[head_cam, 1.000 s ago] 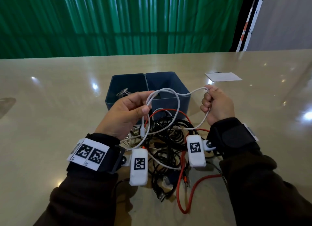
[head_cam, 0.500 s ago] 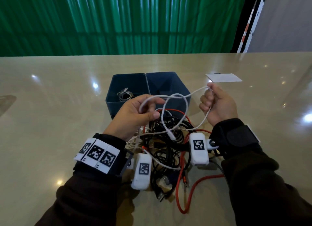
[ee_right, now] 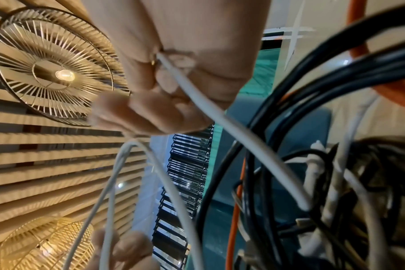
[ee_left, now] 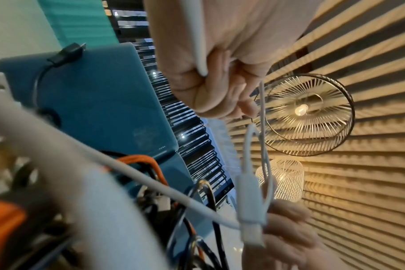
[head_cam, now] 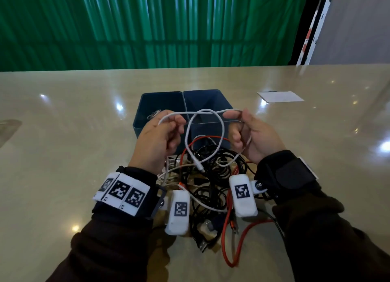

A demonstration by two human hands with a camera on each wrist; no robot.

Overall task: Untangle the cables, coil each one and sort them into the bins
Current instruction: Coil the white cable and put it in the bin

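Both hands are raised over the desk [head_cam: 63, 134] with a white cable [head_cam: 202, 123] between them: the left hand [head_cam: 156, 140] pinches one stretch, the right hand [head_cam: 253, 136] another, and a loop hangs between. Beneath them lies a tangle of black cables [head_cam: 211, 176] and a red cable [head_cam: 238, 246], with two dark blue bins [head_cam: 143, 121] side by side just beyond, toward the desk's far edge.

A flat white paper card [head_cam: 280, 96] lies on the glossy beige table [head_cam: 63, 134] at two o'clock, green corrugated wall [head_cam: 147, 26] behind.
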